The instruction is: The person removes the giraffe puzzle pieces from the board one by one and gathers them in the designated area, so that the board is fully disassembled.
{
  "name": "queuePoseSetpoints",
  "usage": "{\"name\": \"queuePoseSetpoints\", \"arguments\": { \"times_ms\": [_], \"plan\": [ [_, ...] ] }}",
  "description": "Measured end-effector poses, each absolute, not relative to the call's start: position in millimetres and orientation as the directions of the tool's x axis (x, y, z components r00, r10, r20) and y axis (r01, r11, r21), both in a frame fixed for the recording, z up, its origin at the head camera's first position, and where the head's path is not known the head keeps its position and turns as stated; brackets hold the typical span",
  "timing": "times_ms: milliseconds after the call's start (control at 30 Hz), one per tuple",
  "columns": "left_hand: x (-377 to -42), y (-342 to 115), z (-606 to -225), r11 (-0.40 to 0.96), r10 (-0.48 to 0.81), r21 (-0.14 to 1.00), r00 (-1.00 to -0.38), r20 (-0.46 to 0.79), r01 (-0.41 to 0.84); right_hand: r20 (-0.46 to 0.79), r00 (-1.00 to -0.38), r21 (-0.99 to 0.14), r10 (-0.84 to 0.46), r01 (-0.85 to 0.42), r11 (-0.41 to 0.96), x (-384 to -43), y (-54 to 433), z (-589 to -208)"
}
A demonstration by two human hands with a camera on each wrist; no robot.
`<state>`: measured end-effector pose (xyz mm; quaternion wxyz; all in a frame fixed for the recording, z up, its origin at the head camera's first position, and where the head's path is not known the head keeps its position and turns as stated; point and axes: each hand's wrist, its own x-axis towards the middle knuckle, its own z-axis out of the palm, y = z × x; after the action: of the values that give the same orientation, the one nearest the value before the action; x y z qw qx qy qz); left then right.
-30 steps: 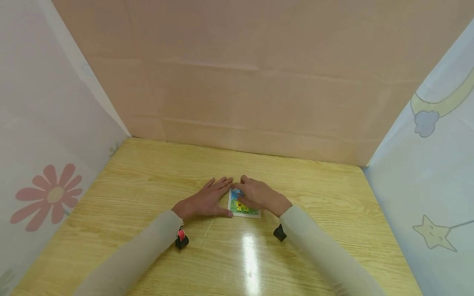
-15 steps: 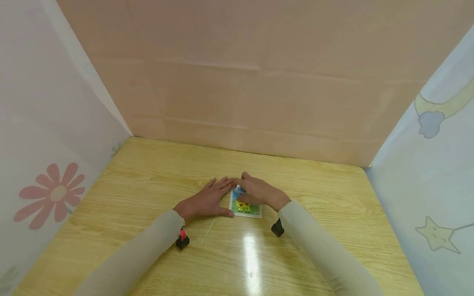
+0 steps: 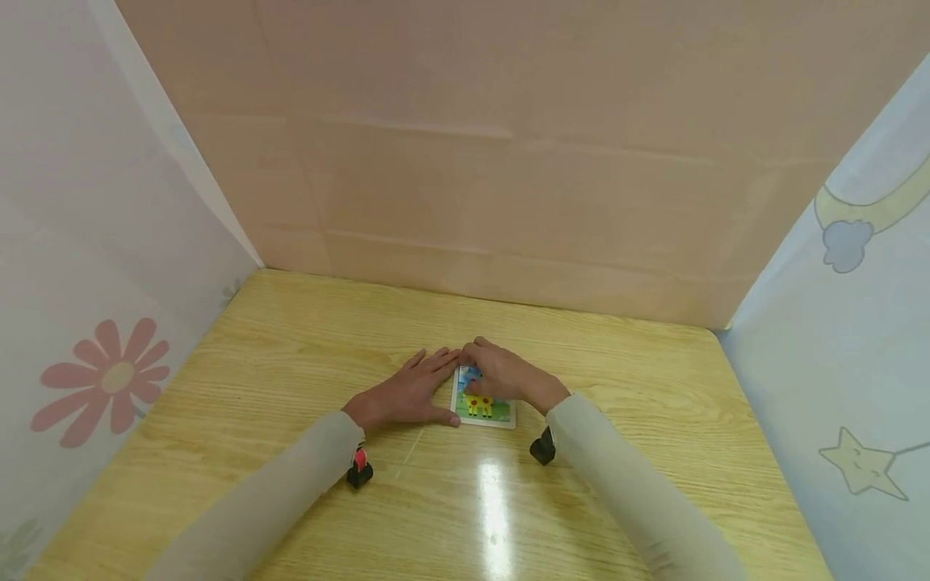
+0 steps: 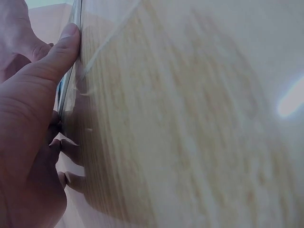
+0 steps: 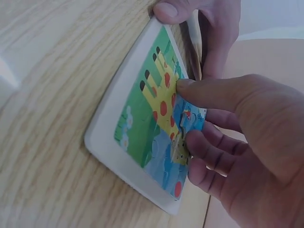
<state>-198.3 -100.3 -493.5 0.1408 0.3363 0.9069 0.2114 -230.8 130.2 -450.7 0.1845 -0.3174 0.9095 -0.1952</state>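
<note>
A small giraffe jigsaw puzzle (image 3: 488, 410) lies on the table in a white frame (image 5: 108, 108). My left hand (image 3: 408, 395) rests spread along its left side, fingers nearly straight. The left thumb (image 4: 66, 45) touches the near left corner of the frame. Over the upper part of the puzzle, my right hand (image 3: 501, 375) bends its thumb (image 5: 209, 92) and fingers onto the picture. Between them shows a blue puzzle piece (image 5: 188, 114) with a red figure, which they seem to pinch. The hand hides the puzzle's far right part.
The wood-grain table (image 3: 305, 339) extends around both hands. A plain tan sheet (image 3: 465, 161) stands behind it, with patterned sheets on the left (image 3: 94, 242) and right (image 3: 835, 347). Light glares on the tabletop nearer the body.
My right hand shifts slightly over the puzzle, and its fingers draw in more tightly. The left hand stays beside the frame. The head view drifts a little.
</note>
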Motion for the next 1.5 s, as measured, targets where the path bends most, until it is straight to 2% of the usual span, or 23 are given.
{"name": "queuePoseSetpoints", "arguments": {
  "times_ms": [633,867,1200,1500],
  "plan": [
    [-199.1,-101.5,-497.0,0.679,0.674,0.471,-0.732,-0.098,0.562,-0.144,-0.76,-0.507,-0.634,-0.493,0.707,-230.7,131.9,-455.6],
    [-198.5,-101.3,-493.9,0.676,0.678,0.474,-0.728,-0.102,0.563,-0.113,-0.753,-0.598,-0.649,-0.47,0.649,-234.0,134.0,-456.0],
    [-200.0,-101.9,-496.1,0.682,0.679,0.457,-0.727,-0.104,0.571,-0.159,-0.749,-0.667,-0.644,-0.399,0.629,-232.3,135.6,-449.3],
    [-199.6,-101.7,-494.9,0.705,0.673,0.412,-0.729,-0.129,0.578,-0.141,-0.796,-0.65,-0.589,-0.374,0.661,-235.3,154.7,-443.2]
  ]
}}
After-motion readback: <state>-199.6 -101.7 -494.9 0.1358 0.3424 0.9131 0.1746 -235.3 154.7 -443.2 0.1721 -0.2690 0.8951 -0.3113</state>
